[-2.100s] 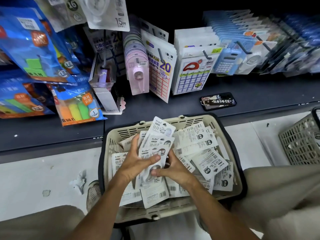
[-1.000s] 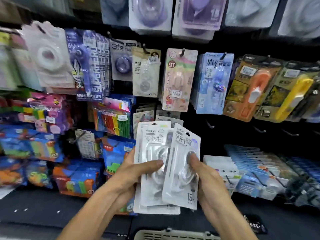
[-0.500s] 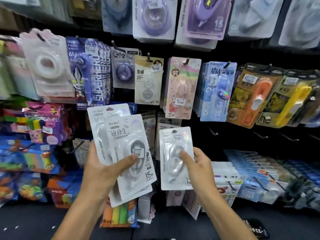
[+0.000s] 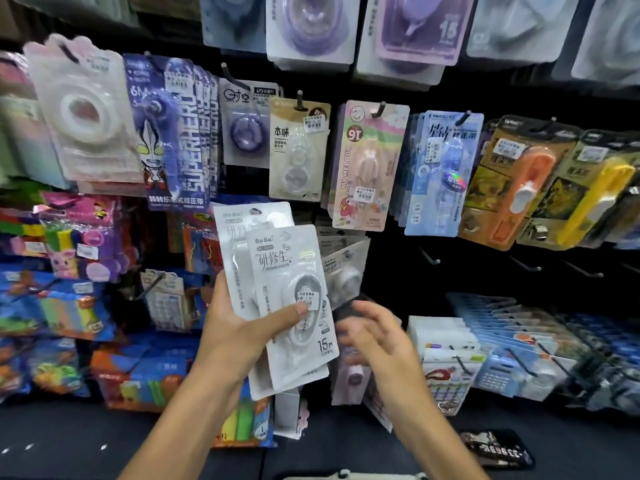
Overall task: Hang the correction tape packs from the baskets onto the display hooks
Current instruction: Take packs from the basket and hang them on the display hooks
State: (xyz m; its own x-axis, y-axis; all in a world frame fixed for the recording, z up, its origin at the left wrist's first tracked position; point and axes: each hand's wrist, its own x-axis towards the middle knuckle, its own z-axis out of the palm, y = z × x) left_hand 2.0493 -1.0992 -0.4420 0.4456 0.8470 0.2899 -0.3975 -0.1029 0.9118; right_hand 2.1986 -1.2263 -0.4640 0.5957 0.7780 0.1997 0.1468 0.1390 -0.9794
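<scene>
My left hand [image 4: 239,327] grips a small stack of white correction tape packs [image 4: 277,271] marked 15m, held upright in front of the display wall with my thumb across the front pack. To the right of the stack, one white pack [image 4: 344,271] of the same kind hangs on a hook, tilted. My right hand [image 4: 377,337] is below that hanging pack, blurred, fingers apart and holding nothing. Only the rim of the basket [image 4: 349,475] shows at the bottom edge.
Rows of other tape and stationery packs hang on hooks all over the black wall. Bare hooks [image 4: 427,256] stick out to the right of the hanging pack. A dark phone [image 4: 495,452] lies on the shelf ledge at the lower right.
My right hand let go of the single pack, which now hangs on a hook, and dropped away open. My left hand shifted right with its stack.
</scene>
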